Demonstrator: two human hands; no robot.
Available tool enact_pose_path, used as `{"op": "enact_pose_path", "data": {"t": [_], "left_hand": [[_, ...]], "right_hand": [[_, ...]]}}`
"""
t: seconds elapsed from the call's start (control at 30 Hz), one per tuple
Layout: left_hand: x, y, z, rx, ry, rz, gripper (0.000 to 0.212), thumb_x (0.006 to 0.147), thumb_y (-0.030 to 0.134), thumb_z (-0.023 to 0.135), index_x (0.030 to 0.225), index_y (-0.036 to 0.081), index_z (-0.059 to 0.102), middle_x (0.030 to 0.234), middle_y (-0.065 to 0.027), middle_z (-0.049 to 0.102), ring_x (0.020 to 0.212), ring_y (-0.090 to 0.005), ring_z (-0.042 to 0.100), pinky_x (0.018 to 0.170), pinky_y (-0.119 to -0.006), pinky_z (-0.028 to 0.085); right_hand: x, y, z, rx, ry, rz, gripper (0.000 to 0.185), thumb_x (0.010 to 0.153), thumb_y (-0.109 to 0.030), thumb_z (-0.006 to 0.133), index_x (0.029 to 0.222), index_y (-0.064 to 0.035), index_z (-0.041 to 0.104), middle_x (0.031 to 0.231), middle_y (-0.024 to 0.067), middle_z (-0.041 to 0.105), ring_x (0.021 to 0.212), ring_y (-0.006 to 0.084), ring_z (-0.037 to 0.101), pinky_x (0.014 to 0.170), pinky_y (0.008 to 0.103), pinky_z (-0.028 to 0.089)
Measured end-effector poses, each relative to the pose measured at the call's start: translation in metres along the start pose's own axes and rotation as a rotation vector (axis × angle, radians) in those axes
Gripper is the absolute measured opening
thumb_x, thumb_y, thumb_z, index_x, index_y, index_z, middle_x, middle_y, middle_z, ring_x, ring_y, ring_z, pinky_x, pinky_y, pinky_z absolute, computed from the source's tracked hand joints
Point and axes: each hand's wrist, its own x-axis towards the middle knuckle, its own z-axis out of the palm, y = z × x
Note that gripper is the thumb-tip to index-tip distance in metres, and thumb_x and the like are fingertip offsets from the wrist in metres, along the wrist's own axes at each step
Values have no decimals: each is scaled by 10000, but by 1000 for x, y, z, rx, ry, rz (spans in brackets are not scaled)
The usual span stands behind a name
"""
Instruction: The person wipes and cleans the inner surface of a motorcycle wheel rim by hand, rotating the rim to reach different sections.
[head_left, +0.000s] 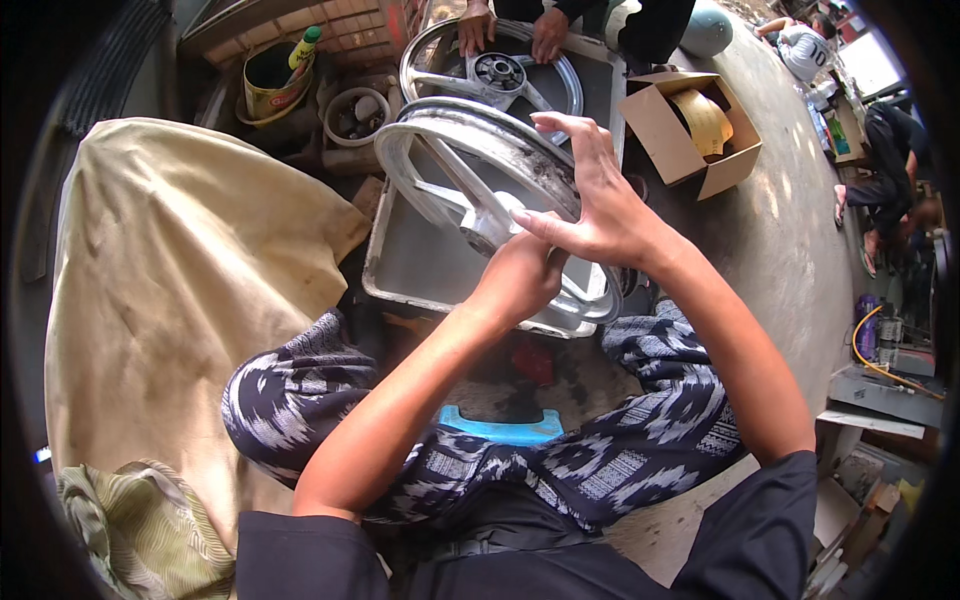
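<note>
A pale, scuffed alloy motorcycle wheel (491, 129) stands tilted above a shallow grey tray (450, 259). My left hand (529, 274) is closed at the wheel's near side, beside the hub; its fingertips are hidden. Over the rim's right side is my right hand (600, 199), thumb and fingers spread wide, the thumb crossing just above my left hand. Whether its palm touches the rim cannot be told. Beyond lies a second alloy wheel (427, 79) at the tray's far end, with another person's two hands (476, 30) on its rim.
An open cardboard box (656, 131) with a yellow abrasive roll (697, 124) stands right of the tray. Left are a yellow bucket (262, 111), a white tub (334, 127) and a beige cloth cover (172, 300). Between my knees shows a blue plastic stool edge (499, 431). Other people sit far right.
</note>
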Motion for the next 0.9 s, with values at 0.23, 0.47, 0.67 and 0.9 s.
{"op": "enact_pose_path", "data": {"t": [0.23, 0.47, 0.67, 0.9], "left_hand": [[7, 0, -12, 320, 4, 20, 212, 943, 171, 529, 903, 8, 660, 868, -236, 671, 880, -441, 642, 730, -550, 483], [6, 0, -32, 453, 180, 11, 181, 844, 55, 576, 992, 47, 680, 795, -212, 691, 762, -435, 681, 658, -533, 533], [18, -11, -47, 301, 341, -72, 163, 956, 124, 540, 1040, -2, 602, 865, -269, 663, 832, -472, 633, 702, -551, 477], [12, -17, -57, 54, 387, -153, 168, 971, 101, 526, 1030, -35, 604, 835, -232, 690, 757, -365, 700, 677, -439, 530]], "right_hand": [[-6, 2, -3, 76, -55, 18, 1028, 776, -478, 792, 1504, -78, 187, 1394, 210, 362, 1368, 352, 336, 1167, 472, 267], [-35, 24, -13, 278, -365, 365, 1153, 694, -453, 877, 1495, -66, 144, 1362, 275, 425, 1304, 395, 452, 1118, 472, 352], [-97, 91, 13, 268, -403, 453, 812, 721, -277, 811, 1336, 5, 362, 1131, 296, 628, 1116, 398, 612, 977, 427, 460], [-77, 71, 1, 182, -373, 429, 625, 708, -209, 732, 1225, 17, 464, 914, 273, 645, 907, 429, 635, 817, 459, 494]]}}
